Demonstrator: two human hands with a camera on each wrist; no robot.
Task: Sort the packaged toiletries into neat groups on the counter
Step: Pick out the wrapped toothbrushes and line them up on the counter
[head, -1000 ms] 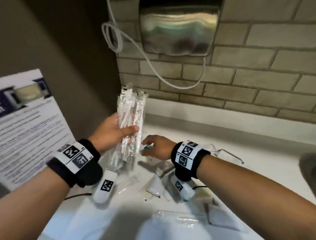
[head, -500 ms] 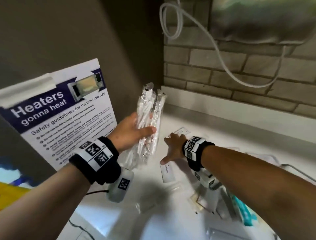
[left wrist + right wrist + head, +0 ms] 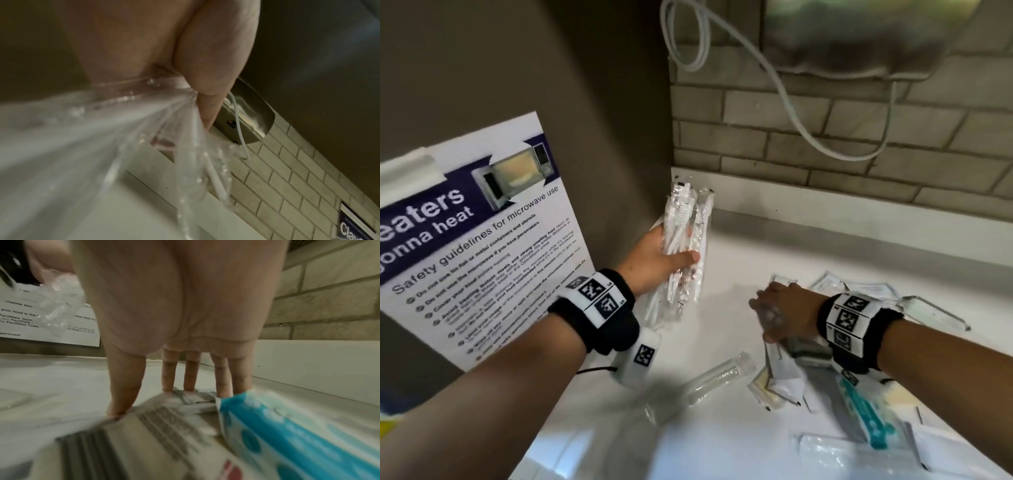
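Observation:
My left hand (image 3: 681, 246) grips a bundle of clear-wrapped white toothbrushes (image 3: 685, 212), held upright near the counter's back left corner. In the left wrist view the thumb (image 3: 216, 65) presses the crinkled wrap (image 3: 102, 146). My right hand (image 3: 770, 318) is lower and to the right, over a loose pile of packets. Its fingers (image 3: 191, 374) point straight down, and the tips touch the far end of a white sachet with grey print (image 3: 156, 426). A blue packet (image 3: 287, 426) lies right beside that sachet. The white sachet (image 3: 784, 370) runs back under my wrist.
On the white counter (image 3: 739, 260) lie a clear tube packet (image 3: 709, 380), a teal packet (image 3: 866, 414) and flat sachets (image 3: 859, 287) behind my right wrist. A microwave safety poster (image 3: 465, 246) leans at the left. A brick wall, a metal unit (image 3: 859, 34) and a white cable (image 3: 791, 102) are behind.
My right hand has drawn back to the right and now rests its fingertips on the packet pile. The left hand still holds the toothbrush bundle upright.

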